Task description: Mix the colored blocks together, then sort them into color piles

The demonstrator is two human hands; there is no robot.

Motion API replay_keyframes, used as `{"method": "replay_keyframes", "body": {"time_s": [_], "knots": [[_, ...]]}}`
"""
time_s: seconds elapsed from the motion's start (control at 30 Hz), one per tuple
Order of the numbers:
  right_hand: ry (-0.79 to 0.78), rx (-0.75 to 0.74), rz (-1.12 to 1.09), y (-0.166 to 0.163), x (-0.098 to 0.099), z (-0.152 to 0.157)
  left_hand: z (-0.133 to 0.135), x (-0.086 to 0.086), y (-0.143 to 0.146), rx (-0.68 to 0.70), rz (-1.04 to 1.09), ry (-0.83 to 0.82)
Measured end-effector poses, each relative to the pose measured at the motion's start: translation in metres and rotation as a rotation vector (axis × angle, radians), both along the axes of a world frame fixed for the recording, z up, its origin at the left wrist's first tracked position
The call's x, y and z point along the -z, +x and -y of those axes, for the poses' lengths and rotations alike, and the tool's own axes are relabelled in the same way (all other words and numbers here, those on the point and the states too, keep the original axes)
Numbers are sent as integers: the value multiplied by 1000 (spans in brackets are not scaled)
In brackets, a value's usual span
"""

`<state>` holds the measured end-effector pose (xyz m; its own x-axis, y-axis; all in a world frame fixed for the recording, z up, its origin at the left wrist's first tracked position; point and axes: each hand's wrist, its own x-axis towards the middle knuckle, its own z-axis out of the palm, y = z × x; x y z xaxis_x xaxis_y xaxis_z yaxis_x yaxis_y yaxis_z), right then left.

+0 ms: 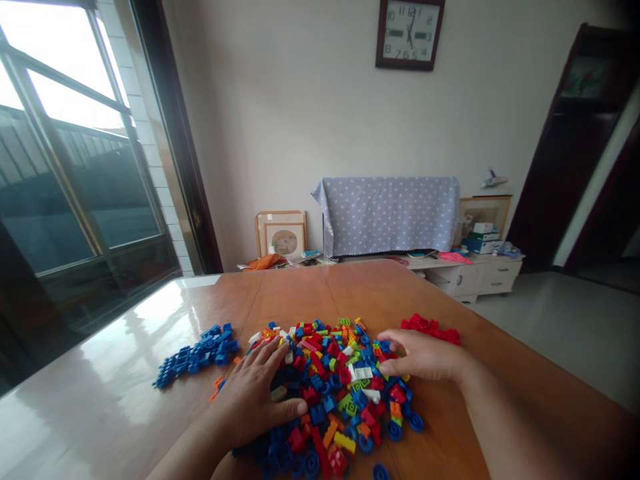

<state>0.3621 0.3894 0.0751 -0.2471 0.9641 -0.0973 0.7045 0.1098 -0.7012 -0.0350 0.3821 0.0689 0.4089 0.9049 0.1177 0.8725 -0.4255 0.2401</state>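
Observation:
A mixed pile of toy building bricks (320,387) in red, blue, green, orange, yellow and white lies on the wooden table. Across its left side rests my left hand (260,393), fingers stretched and thumb apart, with nothing visible in it. My right hand (423,353) reaches in at the pile's right edge, its fingers curved and the thumb apart from them. Blue bricks show near those fingertips, and none looks gripped. Left of the pile is a group of blue bricks (197,353). A smaller heap of red bricks (431,329) sits just beyond my right hand.
The brown wooden table (295,290) is glossy, with window glare on its left. Blue round pieces (381,472) lie near the front edge. Beyond stands a white low cabinet (480,277), with a dotted cloth (390,217) draped over something on it.

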Motion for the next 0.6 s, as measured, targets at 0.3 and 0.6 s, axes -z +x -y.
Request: {"method": "replay_keyframes", "body": {"time_s": [0.3,0.6], "knots": [[201,-76,83,-43,7,-3,5,0,16,31,45,64],[249,-85,-74,-84,18,-8,6,-6,27,155,181,138]]}}
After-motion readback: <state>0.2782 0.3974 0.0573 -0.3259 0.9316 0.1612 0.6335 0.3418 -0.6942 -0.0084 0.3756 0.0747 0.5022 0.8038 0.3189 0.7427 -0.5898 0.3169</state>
